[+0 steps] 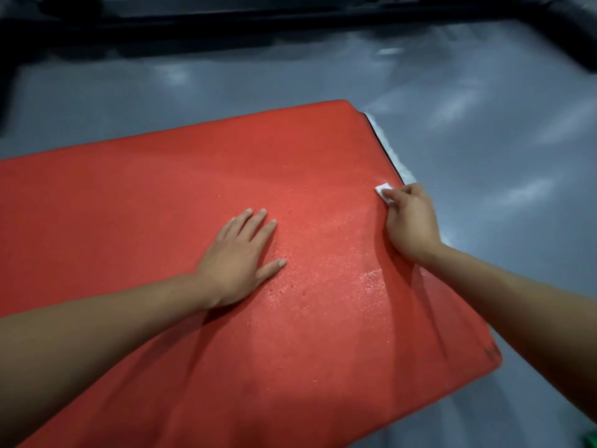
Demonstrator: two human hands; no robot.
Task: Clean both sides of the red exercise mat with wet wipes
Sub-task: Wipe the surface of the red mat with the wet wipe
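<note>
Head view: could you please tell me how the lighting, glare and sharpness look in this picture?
Head view: dim, cool light; pale glare patches on the grey floor; wet sheen and droplets on the red mat between the left hand and the right hand gripping the wipe; arm shadows across the mat; dark blurred frame at top; edges bowed by the wide lens.

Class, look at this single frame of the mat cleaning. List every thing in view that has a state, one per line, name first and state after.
Red exercise mat: lying flat on the floor, wet with droplets near its right end.
Wet wipe: folded small, pinched and pressed on the mat near its right edge.
Left hand: fingers straight, palm flat on the mat.
Right hand: fingers curled round the wipe.
Grey floor: glossy, reflecting lights.
</note>
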